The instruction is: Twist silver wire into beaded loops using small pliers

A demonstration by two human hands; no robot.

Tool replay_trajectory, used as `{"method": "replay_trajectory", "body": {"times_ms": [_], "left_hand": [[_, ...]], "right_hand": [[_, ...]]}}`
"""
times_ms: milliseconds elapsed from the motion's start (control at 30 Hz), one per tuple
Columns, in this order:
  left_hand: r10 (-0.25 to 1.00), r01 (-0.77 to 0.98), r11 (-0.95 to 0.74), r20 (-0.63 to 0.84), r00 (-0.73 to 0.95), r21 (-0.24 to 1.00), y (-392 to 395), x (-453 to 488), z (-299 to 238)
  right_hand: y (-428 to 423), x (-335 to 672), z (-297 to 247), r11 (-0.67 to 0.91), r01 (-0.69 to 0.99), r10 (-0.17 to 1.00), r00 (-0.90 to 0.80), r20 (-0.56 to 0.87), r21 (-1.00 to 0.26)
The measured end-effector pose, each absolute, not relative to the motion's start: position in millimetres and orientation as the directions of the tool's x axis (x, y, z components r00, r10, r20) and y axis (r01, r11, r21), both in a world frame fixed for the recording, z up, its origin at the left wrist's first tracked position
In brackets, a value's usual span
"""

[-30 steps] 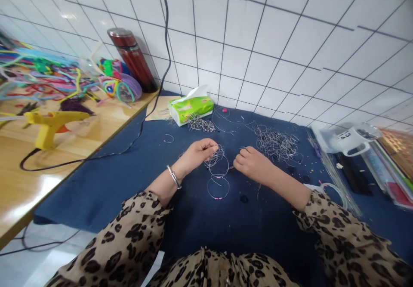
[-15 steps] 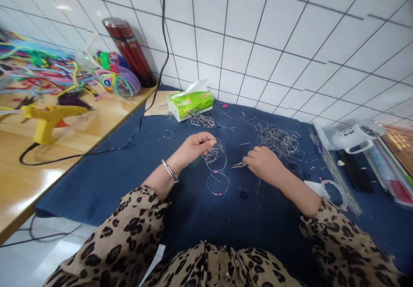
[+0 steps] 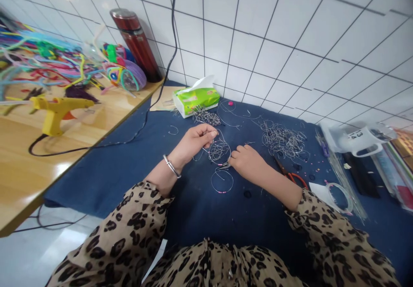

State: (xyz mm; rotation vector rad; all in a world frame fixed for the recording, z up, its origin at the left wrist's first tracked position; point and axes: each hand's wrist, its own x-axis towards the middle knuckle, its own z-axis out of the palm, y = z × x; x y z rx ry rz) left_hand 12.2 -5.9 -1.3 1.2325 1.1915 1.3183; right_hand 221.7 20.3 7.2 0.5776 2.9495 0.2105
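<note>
The left hand (image 3: 195,142) pinches its fingertips shut on a thin strand of a tangle of wire (image 3: 219,151), a loose bundle of silvery loops in the middle of the blue cloth (image 3: 129,162). The right hand (image 3: 247,163) lies just right of the tangle, curled around small pliers (image 3: 224,165) whose metal tip touches the near edge of the wire. One separate wire ring (image 3: 222,182), round and strung with a few pink beads, lies flat just nearer than the tangle. A metal bangle (image 3: 171,166) circles the left wrist.

Farther right spreads a large heap of wire loops (image 3: 284,138); a smaller heap (image 3: 206,117) sits beside one green tissue pack (image 3: 196,100) at the far edge. One red-handled tool (image 3: 292,176) lies right of the right hand, and one white mug (image 3: 358,140) lies at the far right. On the wooden table (image 3: 19,166) to the left are one yellow glue gun (image 3: 60,108), fuzzy coloured pipe cleaners (image 3: 48,59) and one glossy red flask (image 3: 137,46).
</note>
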Motion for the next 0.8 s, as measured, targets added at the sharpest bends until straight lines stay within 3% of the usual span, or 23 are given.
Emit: {"method": "replay_trajectory", "body": {"times_ms": [200, 500, 800], "left_hand": [[0.997, -0.023, -0.071, 0.071, -0.026, 0.997, -6, 13, -2], [0.997, 0.046, -0.057, 0.06, -0.056, 0.997, -6, 26, -11], [0.999, 0.049, 0.0, -0.001, 0.035, 0.999, -15, 51, -20]], "right_hand": [[16, 228, 9, 0.89, 0.429, 0.444, -0.893, -0.073, 0.154], [24, 297, 22, 0.671, 0.729, 0.708, -0.684, 0.175, 0.138], [13, 284, 26, 0.672, 0.737, 0.639, -0.626, 0.447, 0.071]]}}
